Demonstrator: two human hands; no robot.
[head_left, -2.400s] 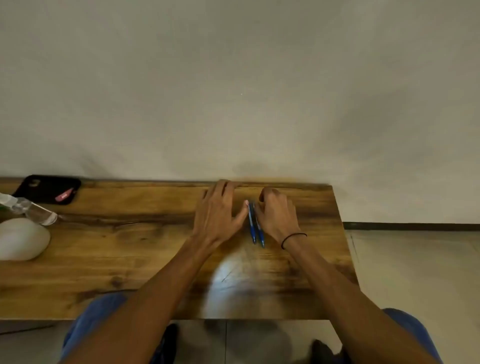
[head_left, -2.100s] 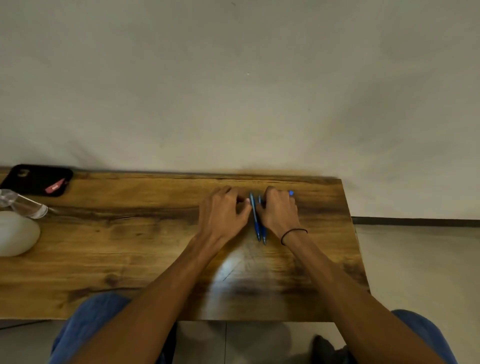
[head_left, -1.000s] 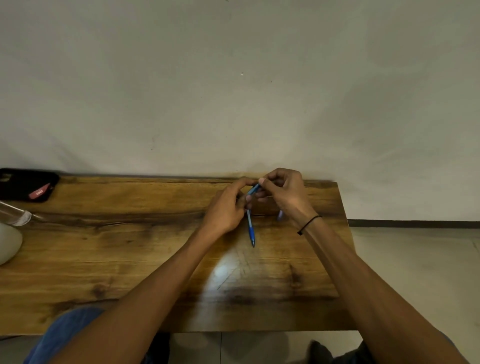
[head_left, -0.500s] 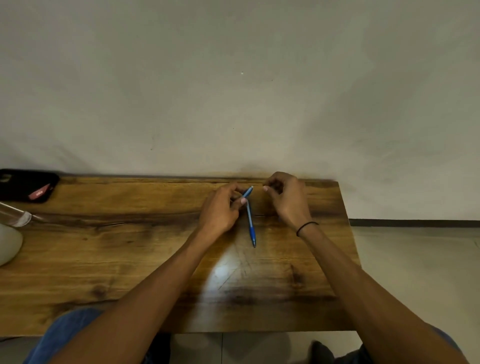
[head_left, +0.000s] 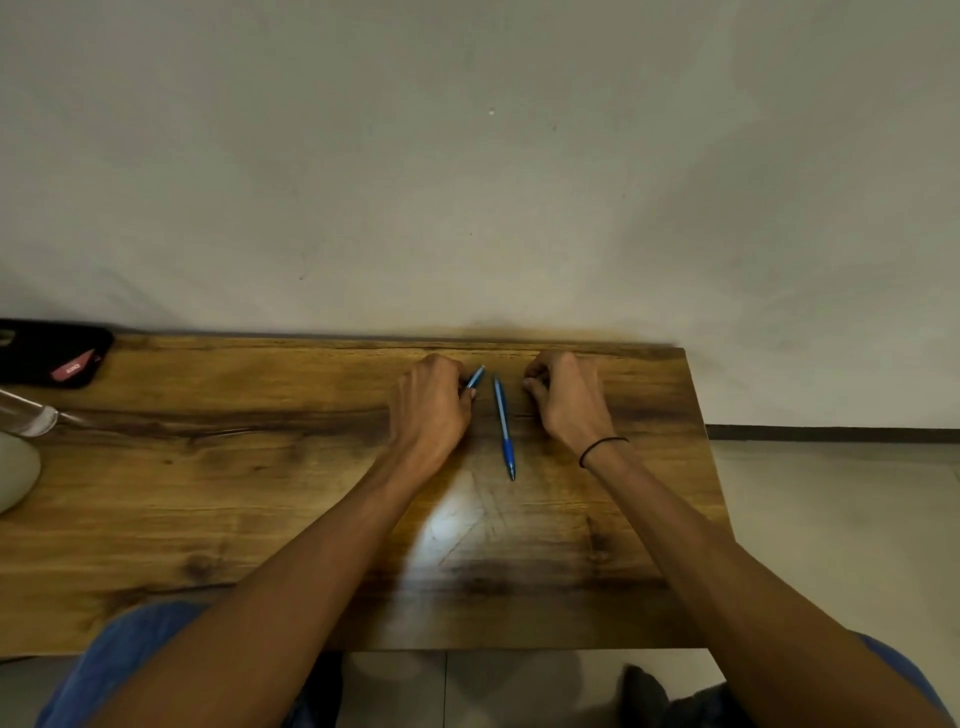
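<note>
Two pens look light, hard and slippery: my left hand (head_left: 431, 410) pinches the held pen (head_left: 475, 376), I would pinch the loose pen (head_left: 503, 426) at its middle, and I cannot tell if my curled right hand (head_left: 569, 400) holds anything.

Two slim blue pens basically: the first pen (head_left: 503, 423) lies flat on the wooden table (head_left: 260, 467) with its darker grip and tip toward the person, and the second pen (head_left: 475, 376) pokes out tilted from the left hand (head_left: 431, 405) just beside it.
</note>
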